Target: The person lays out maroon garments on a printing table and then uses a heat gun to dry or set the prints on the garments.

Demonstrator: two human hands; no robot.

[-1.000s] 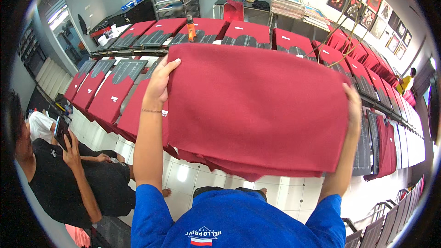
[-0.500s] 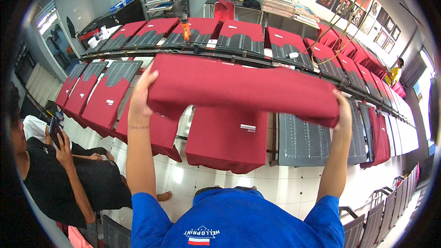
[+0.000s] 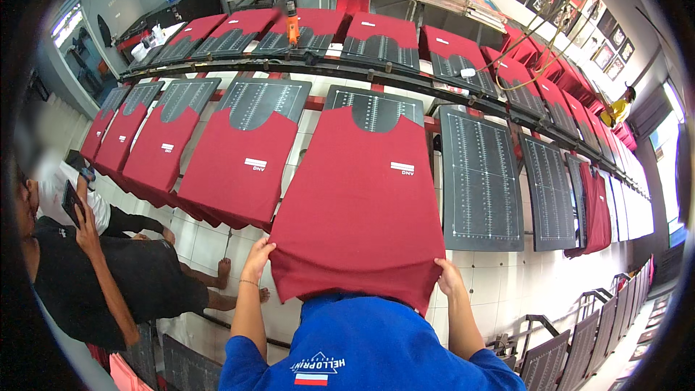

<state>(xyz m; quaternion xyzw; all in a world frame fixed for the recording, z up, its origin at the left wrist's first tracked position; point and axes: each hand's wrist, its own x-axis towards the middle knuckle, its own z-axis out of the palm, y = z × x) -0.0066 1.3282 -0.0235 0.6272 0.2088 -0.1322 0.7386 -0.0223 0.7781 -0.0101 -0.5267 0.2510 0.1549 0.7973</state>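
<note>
A maroon T-shirt [image 3: 355,203] with a small white print is stretched over the grey, ruled printing board [image 3: 376,105] straight ahead of me. The board's far end shows through the curved neck opening. My left hand [image 3: 258,258] pinches the shirt's left edge close to the hem. On the opposite side, my right hand [image 3: 450,275] grips the right edge. Between my hands the cloth is pulled toward my body, and its near edge hangs in folds. Just left lies another maroon shirt [image 3: 232,163], fitted on a board of its own.
Bare ruled boards [image 3: 481,181] stand to my right. A long dark rail [image 3: 326,71] runs behind, with more shirt-covered boards beyond. An orange tool [image 3: 292,29] stands on the far row. At left, a person in black [image 3: 116,275] holds a phone [image 3: 72,203].
The shirt I held up bunched between both hands now lies drawn down over the board. My hands have come down and back toward me, closer together.
</note>
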